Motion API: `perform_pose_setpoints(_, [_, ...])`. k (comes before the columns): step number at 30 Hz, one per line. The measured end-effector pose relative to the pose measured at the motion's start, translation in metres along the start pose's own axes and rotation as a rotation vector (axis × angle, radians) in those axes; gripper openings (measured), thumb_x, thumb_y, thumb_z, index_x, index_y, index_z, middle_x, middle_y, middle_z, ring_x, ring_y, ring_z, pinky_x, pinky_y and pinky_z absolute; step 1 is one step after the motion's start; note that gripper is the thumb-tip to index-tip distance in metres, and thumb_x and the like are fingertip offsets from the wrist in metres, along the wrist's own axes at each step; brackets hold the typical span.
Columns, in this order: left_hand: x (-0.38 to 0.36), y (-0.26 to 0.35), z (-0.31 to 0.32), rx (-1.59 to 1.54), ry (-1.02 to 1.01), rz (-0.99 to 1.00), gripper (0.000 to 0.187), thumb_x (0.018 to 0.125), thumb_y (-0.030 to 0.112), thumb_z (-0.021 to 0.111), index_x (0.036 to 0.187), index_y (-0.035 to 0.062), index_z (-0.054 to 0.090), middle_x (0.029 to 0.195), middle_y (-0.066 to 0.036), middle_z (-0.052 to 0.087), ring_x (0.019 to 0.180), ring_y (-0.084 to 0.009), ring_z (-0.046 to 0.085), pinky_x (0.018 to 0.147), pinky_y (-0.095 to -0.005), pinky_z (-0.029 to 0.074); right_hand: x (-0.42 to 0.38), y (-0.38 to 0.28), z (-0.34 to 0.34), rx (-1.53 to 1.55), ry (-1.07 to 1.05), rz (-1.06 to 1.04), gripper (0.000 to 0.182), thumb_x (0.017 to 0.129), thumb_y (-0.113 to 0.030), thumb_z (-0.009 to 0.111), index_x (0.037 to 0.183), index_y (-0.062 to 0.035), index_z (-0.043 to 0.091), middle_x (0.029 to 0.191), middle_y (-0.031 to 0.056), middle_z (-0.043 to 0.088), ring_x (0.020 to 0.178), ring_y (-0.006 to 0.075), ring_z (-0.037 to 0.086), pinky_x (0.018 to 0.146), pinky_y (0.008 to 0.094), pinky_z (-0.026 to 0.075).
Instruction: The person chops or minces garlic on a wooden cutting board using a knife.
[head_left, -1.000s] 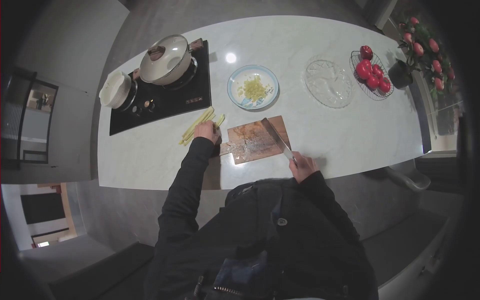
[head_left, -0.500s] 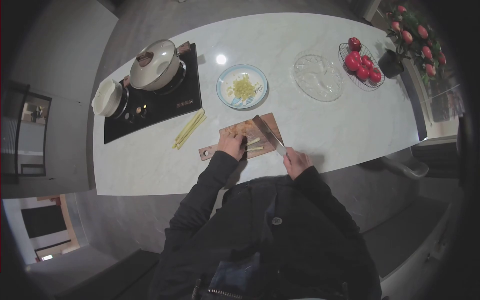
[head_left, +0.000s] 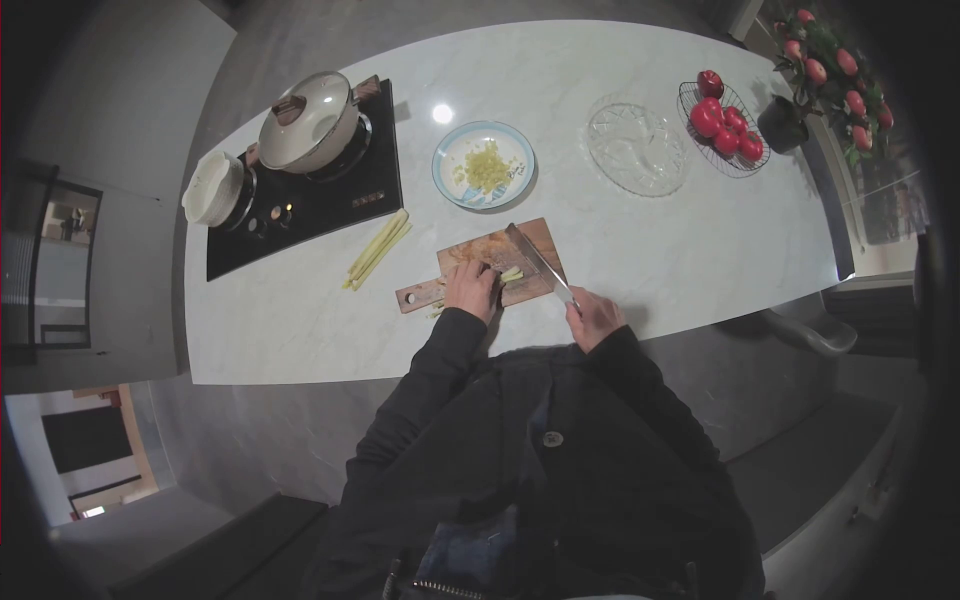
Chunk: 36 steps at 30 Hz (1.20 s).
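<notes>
A wooden cutting board (head_left: 522, 240) lies near the front edge of the white counter (head_left: 640, 250). My left hand (head_left: 470, 289) presses down on pale green stalks (head_left: 511, 275) on the board. My right hand (head_left: 594, 316) grips the handle of a large knife (head_left: 537, 261), whose blade slants across the board just right of the stalks. More long stalks (head_left: 377, 248) lie loose on the counter to the left of the board.
A blue-rimmed plate (head_left: 483, 165) with chopped yellow-green pieces sits behind the board. At back left, a black cooktop (head_left: 330, 200) carries a lidded pot (head_left: 305, 121) and a white pot (head_left: 211, 187). A glass dish (head_left: 635, 148), a wire basket of red fruit (head_left: 723, 122) and a plant (head_left: 830, 70) stand at right.
My left hand left the loose stalks at left, carried some onto the board and now holds them there. The knife stayed over the board in my right hand.
</notes>
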<state>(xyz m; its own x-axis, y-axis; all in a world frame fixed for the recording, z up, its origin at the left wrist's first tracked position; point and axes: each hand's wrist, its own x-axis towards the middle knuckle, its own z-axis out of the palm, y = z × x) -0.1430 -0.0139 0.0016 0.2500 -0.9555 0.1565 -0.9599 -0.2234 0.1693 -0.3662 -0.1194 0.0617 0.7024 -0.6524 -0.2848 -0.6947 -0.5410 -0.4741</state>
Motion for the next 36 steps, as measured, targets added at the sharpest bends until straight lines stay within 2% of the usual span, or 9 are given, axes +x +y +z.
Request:
perform_pose_setpoints(6, [0.006,0.006,-0.001,-0.004,0.121,-0.005,0.018,0.082,0.008,0.064,0.099,0.0036,0.068,0.087,-0.012,0.056,0.082,-0.031,0.053,0.069,-0.0406,0.044,0.003,-0.003,-0.004,-0.042,0.006,-0.007,0.025,0.094,-0.012,0.06,0.117,-0.0026,0.057,0.084,0.0189,0.068,0.072,0.0394,0.064,0.065,0.0449,0.053])
perform_pose_setpoints(9, [0.004,0.007,0.001,0.016,0.13,-0.023,0.018,0.083,0.008,0.065,0.1,0.0036,0.069,0.086,-0.012,0.054,0.081,-0.0302,0.052,0.067,-0.0399,0.044,0.005,-0.01,-0.01,-0.035,-0.107,0.078,0.025,0.096,-0.012,0.057,0.119,-0.0029,0.055,0.09,0.0192,0.067,0.078,0.0368,0.064,0.068,0.0431,0.051])
perform_pose_setpoints(12, [0.001,0.003,0.002,0.038,0.094,-0.057,0.025,0.083,0.011,0.066,0.107,0.0046,0.068,0.092,-0.012,0.057,0.085,-0.0301,0.053,0.071,-0.0399,0.045,0.004,-0.015,-0.015,-0.038,-0.123,0.066,0.02,0.097,-0.017,0.052,0.113,-0.0062,0.054,0.086,0.0204,0.064,0.077,0.0415,0.059,0.066,0.0459,0.044])
perform_pose_setpoints(18, [-0.002,0.003,0.011,0.046,0.155,-0.028,0.016,0.085,0.008,0.062,0.098,0.007,0.072,0.083,-0.01,0.054,0.077,-0.0295,0.051,0.064,-0.0397,0.041,0.003,-0.019,-0.016,-0.1,-0.169,-0.011,0.026,0.097,-0.016,0.045,0.121,-0.0119,0.054,0.084,0.0201,0.065,0.076,0.0469,0.061,0.065,0.0514,0.046])
perform_pose_setpoints(21, [-0.002,0.005,0.01,0.03,0.173,-0.037,0.014,0.083,0.008,0.06,0.093,0.0065,0.071,0.082,-0.011,0.053,0.078,-0.0299,0.05,0.063,-0.0404,0.039,0.006,-0.021,-0.019,-0.15,-0.239,0.008,0.03,0.098,-0.017,0.042,0.125,-0.0113,0.052,0.088,0.0188,0.067,0.077,0.0452,0.063,0.066,0.0517,0.049])
perform_pose_setpoints(24, [-0.002,0.008,0.008,0.035,0.09,-0.078,0.015,0.085,0.008,0.059,0.094,0.0065,0.071,0.088,-0.011,0.057,0.084,-0.0298,0.05,0.065,-0.0405,0.039,0.005,-0.018,-0.018,-0.164,-0.278,0.009,0.032,0.097,-0.017,0.04,0.127,-0.013,0.05,0.09,0.0163,0.067,0.076,0.0446,0.06,0.065,0.0528,0.046])
perform_pose_setpoints(27, [-0.002,0.008,0.013,0.01,0.074,-0.092,0.015,0.085,0.008,0.058,0.092,0.006,0.071,0.091,-0.012,0.058,0.086,-0.0296,0.051,0.065,-0.0404,0.04,-0.001,-0.008,-0.004,-0.131,0.018,-0.166,0.031,0.089,-0.002,0.049,0.118,-0.0092,0.057,0.075,0.0198,0.061,0.061,0.0477,0.054,0.05,0.0547,0.043])
perform_pose_setpoints(30, [-0.003,0.009,0.013,-0.014,0.052,-0.097,0.013,0.087,0.008,0.059,0.093,0.0052,0.07,0.095,-0.012,0.058,0.083,-0.0303,0.053,0.064,-0.0405,0.042,-0.004,-0.01,-0.005,-0.129,-0.011,-0.143,0.031,0.093,-0.003,0.041,0.12,-0.0055,0.055,0.083,0.0207,0.062,0.069,0.049,0.056,0.054,0.0573,0.043])
perform_pose_setpoints(36, [-0.003,0.006,0.017,-0.063,0.152,-0.055,0.009,0.082,0.004,0.063,0.088,0.002,0.068,0.083,-0.012,0.056,0.075,-0.0298,0.053,0.057,-0.0403,0.042,0.001,-0.021,-0.021,-0.143,-0.17,-0.04,0.03,0.087,0.006,0.042,0.113,-0.0032,0.054,0.086,0.0224,0.066,0.074,0.0555,0.058,0.06,0.055,0.047])
